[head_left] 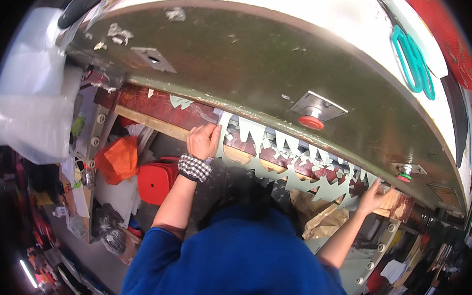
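A pale green sheet (330,191) with jagged cut-out gaps stretches across the front edge of the machine bed. At its left end my left hand (203,140) is closed on the sheet's edge, a checked band round that wrist. My right hand (373,198) grips the sheet near its right end, its fingers partly hidden behind it. Small pale green offcuts (299,164) lie between the sheet and the machine. The sheet's far part goes out of sight under the dark green machine beam (225,56).
The beam carries a red push button (311,120) and a green button (403,177). On top at the right lie teal-handled scissors (414,63). Below left are a red stool (157,182) and an orange bag (117,160). Brown paper (325,221) lies below right.
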Demonstrator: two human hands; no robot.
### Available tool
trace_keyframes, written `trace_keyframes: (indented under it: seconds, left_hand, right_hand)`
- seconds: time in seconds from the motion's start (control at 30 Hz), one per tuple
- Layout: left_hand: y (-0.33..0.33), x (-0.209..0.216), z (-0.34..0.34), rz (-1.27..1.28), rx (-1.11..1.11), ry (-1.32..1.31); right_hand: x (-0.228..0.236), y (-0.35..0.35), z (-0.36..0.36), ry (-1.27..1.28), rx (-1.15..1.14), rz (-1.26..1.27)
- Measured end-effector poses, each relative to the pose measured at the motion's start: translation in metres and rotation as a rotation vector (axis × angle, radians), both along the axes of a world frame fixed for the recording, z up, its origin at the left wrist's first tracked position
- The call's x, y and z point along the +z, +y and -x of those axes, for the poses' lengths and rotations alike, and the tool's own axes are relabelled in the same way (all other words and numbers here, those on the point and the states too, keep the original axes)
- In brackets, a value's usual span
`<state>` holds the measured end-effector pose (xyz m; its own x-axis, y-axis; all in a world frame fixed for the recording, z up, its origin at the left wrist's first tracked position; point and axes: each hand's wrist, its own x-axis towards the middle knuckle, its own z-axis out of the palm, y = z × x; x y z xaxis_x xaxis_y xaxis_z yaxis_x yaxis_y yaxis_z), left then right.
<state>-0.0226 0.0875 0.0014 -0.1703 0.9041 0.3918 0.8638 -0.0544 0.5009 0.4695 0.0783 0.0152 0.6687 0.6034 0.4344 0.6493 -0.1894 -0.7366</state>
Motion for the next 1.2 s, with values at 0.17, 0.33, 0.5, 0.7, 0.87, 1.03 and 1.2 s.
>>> trace_keyframes:
  seconds: [0.17, 0.33, 0.5, 0.7, 0.87, 1.03, 1.2]
  left_hand:
    - [-0.014, -0.007, 0.002, 0.012, 0.002, -0.095]
    - [-0.047, -0.016, 0.004, 0.086, 0.015, -0.113]
    - [-0.088, -0.013, 0.007, 0.116, 0.082, -0.221]
    - [-0.088, 0.009, -0.007, -0.065, 0.023, -0.189]
    - [-0.119, 0.024, -0.013, -0.017, -0.121, 0.008]
    - [-0.126, 0.027, -0.004, 0.126, -0.049, -0.118]
    - [-0.101, 0.023, -0.023, 0.159, -0.155, -0.46]
  right_hand:
    - [-0.052, -0.042, -0.03, -0.036, -0.034, 0.141]
    - [-0.053, -0.077, -0.038, 0.208, 0.008, 0.354]
    - [-0.019, -0.05, 0.068, -0.054, 0.04, -0.118]
    - [0.005, -0.04, 0.296, -0.157, 1.004, 0.135]
    - [0.013, -0.083, 0.322, 0.14, 1.013, 0.165]
    - [0.013, -0.094, 0.305, 0.959, 1.031, 0.19]
    - [0.006, -0.099, 0.312, 1.105, 1.009, 0.142]
